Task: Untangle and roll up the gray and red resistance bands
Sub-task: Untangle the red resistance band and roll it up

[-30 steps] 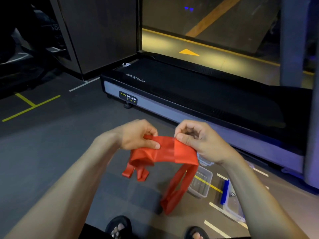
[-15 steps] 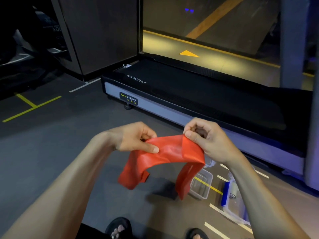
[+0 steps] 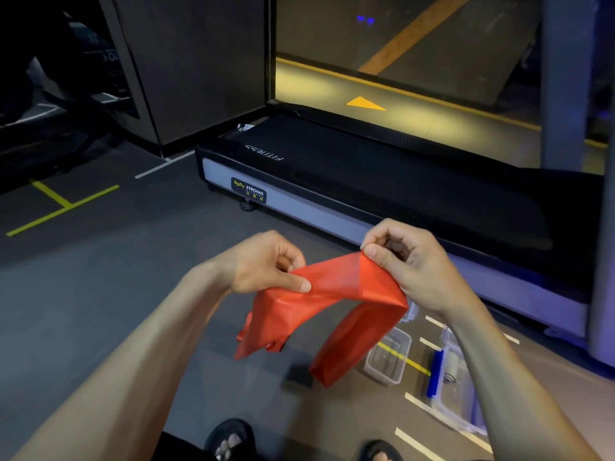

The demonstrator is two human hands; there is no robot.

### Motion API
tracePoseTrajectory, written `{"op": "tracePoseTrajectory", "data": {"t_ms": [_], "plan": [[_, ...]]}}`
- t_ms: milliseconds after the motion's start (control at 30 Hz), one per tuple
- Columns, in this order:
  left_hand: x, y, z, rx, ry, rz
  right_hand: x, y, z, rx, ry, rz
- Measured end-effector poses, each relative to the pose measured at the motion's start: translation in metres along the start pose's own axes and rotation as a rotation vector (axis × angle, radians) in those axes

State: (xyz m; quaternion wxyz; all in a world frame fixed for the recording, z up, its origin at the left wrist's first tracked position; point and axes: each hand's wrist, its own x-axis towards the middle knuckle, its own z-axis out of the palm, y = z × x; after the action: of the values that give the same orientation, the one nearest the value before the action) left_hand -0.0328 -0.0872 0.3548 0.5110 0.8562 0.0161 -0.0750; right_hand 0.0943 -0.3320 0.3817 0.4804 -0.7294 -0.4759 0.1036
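**Red band held up between two hands**

Red and thin, the resistance band (image 3: 332, 287) is stretched in an arch between both hands, above a dark gym floor (image 3: 100, 294). The left hand (image 3: 266, 264) pinches the band's left part, thumb pressed flat on top and the other fingers curled beneath. The right hand (image 3: 409, 261) grips the band's far right edge, its fingers curled tight and thumb tip pressed against the material. Between the hands the band lies as a wide, creased sheet. From the left hand one end drops down in a bunched fold; from the right hand a broader strip hangs down and curves toward the near side, its lower end well off the floor.

Beyond the hands stands a black treadmill (image 3: 382, 181) with a grey side rail and a "Body Strong" label. On the floor at right, under the right forearm, sit a small clear plastic box (image 3: 387, 361) and a larger clear container with a blue latch (image 3: 456, 394). Two sandalled feet show at the near edge. A gray band cannot be made out.
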Motion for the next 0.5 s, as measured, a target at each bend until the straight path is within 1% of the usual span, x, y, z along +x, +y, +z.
{"op": "tracePoseTrajectory", "data": {"t_ms": [300, 500], "plan": [[0.0, 0.006, -0.002, 0.031, 0.075, 0.036, -0.002, 0.005, -0.004, -0.023, 0.014, 0.011], [-0.003, 0.008, -0.002, -0.012, 0.059, 0.063, -0.002, 0.01, -0.007, -0.062, 0.027, 0.013]]}}
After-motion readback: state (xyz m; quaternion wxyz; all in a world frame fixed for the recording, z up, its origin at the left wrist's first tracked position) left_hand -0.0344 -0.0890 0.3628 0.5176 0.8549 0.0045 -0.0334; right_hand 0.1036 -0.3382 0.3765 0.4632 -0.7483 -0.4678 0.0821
